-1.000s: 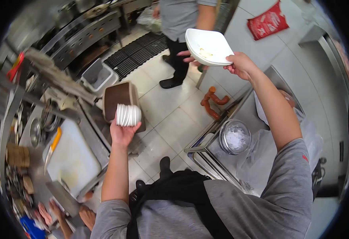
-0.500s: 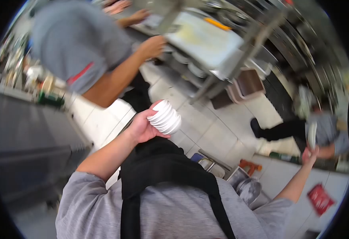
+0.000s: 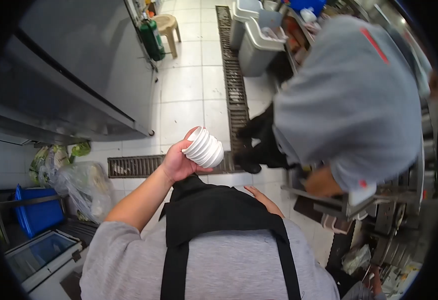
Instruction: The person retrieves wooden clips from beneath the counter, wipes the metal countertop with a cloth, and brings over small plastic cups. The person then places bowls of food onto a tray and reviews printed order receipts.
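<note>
Nested wht bowls [image 3: 204, 148] held in L hand [image 3: 178, 162].
Gripped w/ fingers curled round; R hand [image 3: 254, 193] part-hidden by blk apron [image 3: 219, 207], grip can't be told.

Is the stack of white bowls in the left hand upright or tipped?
Tipped: the stack lies sideways in the left hand, rims toward the picture's left, rounded base toward its right.

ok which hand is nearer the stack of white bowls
Left. The left hand holds the stack of white bowls; the right hand is apart from it, beside the black apron.
</note>
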A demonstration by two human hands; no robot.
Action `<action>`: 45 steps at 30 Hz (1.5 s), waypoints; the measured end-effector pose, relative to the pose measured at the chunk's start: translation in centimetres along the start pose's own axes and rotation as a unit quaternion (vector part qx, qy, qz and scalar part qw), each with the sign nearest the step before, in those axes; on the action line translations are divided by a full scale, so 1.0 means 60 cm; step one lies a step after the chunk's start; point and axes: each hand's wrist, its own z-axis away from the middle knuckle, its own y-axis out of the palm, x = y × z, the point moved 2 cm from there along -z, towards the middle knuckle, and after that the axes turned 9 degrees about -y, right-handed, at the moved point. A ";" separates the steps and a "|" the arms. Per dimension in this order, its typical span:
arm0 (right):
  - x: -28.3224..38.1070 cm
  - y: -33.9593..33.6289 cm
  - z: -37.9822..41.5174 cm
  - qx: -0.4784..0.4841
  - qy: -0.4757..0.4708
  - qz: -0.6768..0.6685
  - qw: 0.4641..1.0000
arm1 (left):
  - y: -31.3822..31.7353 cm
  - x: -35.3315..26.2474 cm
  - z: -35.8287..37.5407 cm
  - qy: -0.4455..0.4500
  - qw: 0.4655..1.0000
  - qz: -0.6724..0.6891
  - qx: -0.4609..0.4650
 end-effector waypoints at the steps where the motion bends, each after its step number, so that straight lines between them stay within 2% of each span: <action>1: 0.038 -0.011 -0.071 0.045 0.037 -0.219 0.974 | -0.024 -0.059 0.000 0.026 1.000 -0.012 -0.002; 2: 0.085 -0.028 -0.124 0.092 0.079 -0.426 0.896 | -0.044 -0.111 -0.002 0.028 1.000 -0.007 -0.009; 3: 0.200 -0.103 -0.155 0.097 0.009 -0.307 0.947 | -0.062 -0.165 -0.009 0.051 0.998 -0.023 -0.037; 4: 0.148 -0.046 -0.224 0.113 -0.045 -0.293 0.948 | -0.073 -0.221 -0.020 0.074 0.994 -0.043 -0.063; 5: 0.077 -0.019 -0.231 0.145 -0.034 -0.344 0.927 | -0.072 -0.254 -0.033 0.094 0.993 -0.049 -0.055; 6: 0.069 -0.021 -0.248 0.146 -0.035 -0.348 0.926 | -0.069 -0.295 -0.047 0.093 0.993 -0.051 -0.058; 7: 0.056 -0.027 -0.265 0.088 -0.025 -0.292 0.952 | -0.066 -0.338 -0.066 0.107 0.992 -0.043 -0.059; 8: 0.052 -0.043 -0.327 0.022 -0.016 -0.240 0.970 | -0.070 -0.425 -0.109 0.116 0.991 -0.043 -0.059; 10: 0.031 -0.056 -0.377 -0.099 0.016 -0.124 0.987 | -0.081 -0.502 -0.168 0.112 0.991 -0.055 -0.040; 11: 0.118 -0.135 -0.413 -0.133 0.053 -0.227 0.963 | -0.085 -0.540 -0.201 0.116 0.991 -0.052 -0.029; 16: 0.102 -0.262 -0.701 -0.180 -0.003 -0.139 0.974 | -0.128 -0.720 -0.371 0.122 0.992 -0.026 -0.015; 17: 0.085 -0.300 -0.773 -0.167 0.047 -0.230 0.958 | -0.137 -0.764 -0.402 0.119 0.992 -0.024 -0.033; 18: 0.075 -0.347 -0.844 -0.167 0.094 -0.212 0.958 | -0.152 -0.806 -0.428 0.125 0.991 -0.015 -0.045; 20: 0.032 -0.434 -0.991 -0.155 0.060 -0.070 0.984 | -0.176 -0.883 -0.457 0.106 0.989 0.087 -0.063; 21: 0.036 -0.497 -1.063 -0.156 0.024 -0.058 0.986 | -0.180 -0.923 -0.465 0.130 0.985 0.098 -0.056; 22: 0.046 -0.560 -1.134 -0.144 0.018 -0.055 0.988 | -0.186 -0.956 -0.468 0.154 0.981 0.111 -0.048; 23: 0.041 -0.615 -1.212 -0.123 0.021 -0.121 0.985 | -0.204 -0.987 -0.471 0.182 0.975 0.126 -0.034; 26: 0.138 -0.822 -1.399 -0.112 0.007 -0.143 0.983 | -0.259 -1.074 -0.485 0.209 0.952 0.219 0.040; 28: 0.151 -0.915 -1.523 -0.111 -0.027 -0.144 0.983 | -0.281 -1.129 -0.509 0.242 0.929 0.276 0.048; 29: 0.150 -0.951 -1.576 -0.122 0.008 -0.229 0.966 | -0.305 -1.156 -0.529 0.255 0.920 0.293 0.053; 31: 0.130 -1.007 -1.658 -0.154 0.093 -0.272 0.945 | -0.337 -1.233 -0.591 0.267 0.906 0.314 0.096; 33: -0.058 -1.004 -1.735 -0.126 0.064 -0.169 0.976 | -0.362 -1.330 -0.664 0.267 0.900 0.326 0.115; 34: -0.065 -1.009 -1.721 -0.164 0.114 0.013 0.980 | -0.379 -1.394 -0.714 0.264 0.903 0.319 0.112; 36: -0.163 -0.996 -1.699 0.046 0.184 0.180 0.965 | -0.404 -1.495 -0.798 0.242 0.913 0.320 0.078; 37: -0.185 -0.995 -1.687 0.108 0.210 0.194 0.952 | -0.404 -1.561 -0.843 0.237 0.921 0.297 0.089; 41: -0.165 -1.053 -1.755 0.113 0.297 0.087 0.944 | -0.349 -1.817 -0.997 0.243 0.928 0.256 0.115; 45: -0.153 -1.131 -1.947 0.119 0.304 0.056 0.944 | -0.339 -2.037 -1.127 0.221 0.930 0.256 0.143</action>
